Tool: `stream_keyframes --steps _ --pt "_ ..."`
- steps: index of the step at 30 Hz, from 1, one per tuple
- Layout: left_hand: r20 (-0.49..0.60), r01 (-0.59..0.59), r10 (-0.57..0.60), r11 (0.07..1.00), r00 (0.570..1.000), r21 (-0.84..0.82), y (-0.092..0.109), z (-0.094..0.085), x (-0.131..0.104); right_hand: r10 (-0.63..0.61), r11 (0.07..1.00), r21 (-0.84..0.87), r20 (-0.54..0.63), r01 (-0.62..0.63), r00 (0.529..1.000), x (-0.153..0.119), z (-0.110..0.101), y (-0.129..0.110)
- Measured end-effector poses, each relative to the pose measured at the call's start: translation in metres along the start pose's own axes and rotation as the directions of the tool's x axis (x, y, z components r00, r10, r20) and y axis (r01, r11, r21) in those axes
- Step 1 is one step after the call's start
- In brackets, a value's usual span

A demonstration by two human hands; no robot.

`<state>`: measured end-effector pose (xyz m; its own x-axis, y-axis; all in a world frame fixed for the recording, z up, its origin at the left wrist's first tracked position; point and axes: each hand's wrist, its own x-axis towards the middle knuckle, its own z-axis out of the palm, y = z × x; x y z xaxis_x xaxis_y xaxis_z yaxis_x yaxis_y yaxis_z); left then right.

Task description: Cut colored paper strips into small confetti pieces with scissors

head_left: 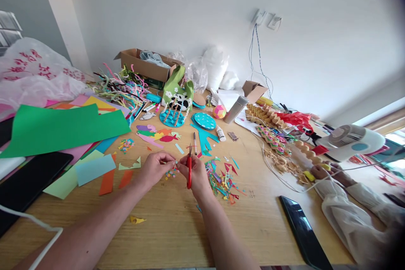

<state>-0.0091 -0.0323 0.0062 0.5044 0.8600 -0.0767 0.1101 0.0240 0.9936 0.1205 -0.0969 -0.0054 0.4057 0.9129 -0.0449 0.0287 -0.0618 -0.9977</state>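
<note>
My left hand (158,167) is closed in a pinch above the middle of the table, on a tiny pale piece of paper (176,163) mostly hidden by the fingertips. Close against it, my right hand (196,174) is shut on red-handled scissors (189,173), their blades pointing away from me. Under the hands lies a small pile of coloured paper bits (171,173). More cut scraps (221,180) are heaped to the right. Beyond the hands are paper fish (158,134), a pen (195,143) and a light-blue strip (179,148).
Coloured paper sheets (63,128) cover the left side. A white glue bottle (220,133), blue discs (204,121) and a grey cylinder (236,109) stand farther back. At right are a phone (302,230), a white fan (351,141), a cable and another person's hands (330,173).
</note>
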Motion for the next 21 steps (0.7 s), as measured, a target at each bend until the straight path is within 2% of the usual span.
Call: stream_keyframes --steps 10,16,21 --pt "0.051 -0.066 0.066 0.998 0.996 -0.008 -0.0016 0.0005 0.0011 -0.044 0.999 -0.026 -0.001 0.044 0.999 -0.0011 -0.0002 -0.0002" --pt "0.056 -0.026 0.024 0.999 0.998 0.036 -0.0031 -0.0027 0.0033 -0.048 0.991 -0.123 0.034 0.052 0.998 -0.0014 -0.001 0.0004" --pt "0.088 -0.114 0.105 0.988 0.991 0.103 -0.0038 -0.0046 0.0048 -0.043 0.983 -0.173 0.062 0.054 0.997 -0.0037 0.0003 -0.0034"
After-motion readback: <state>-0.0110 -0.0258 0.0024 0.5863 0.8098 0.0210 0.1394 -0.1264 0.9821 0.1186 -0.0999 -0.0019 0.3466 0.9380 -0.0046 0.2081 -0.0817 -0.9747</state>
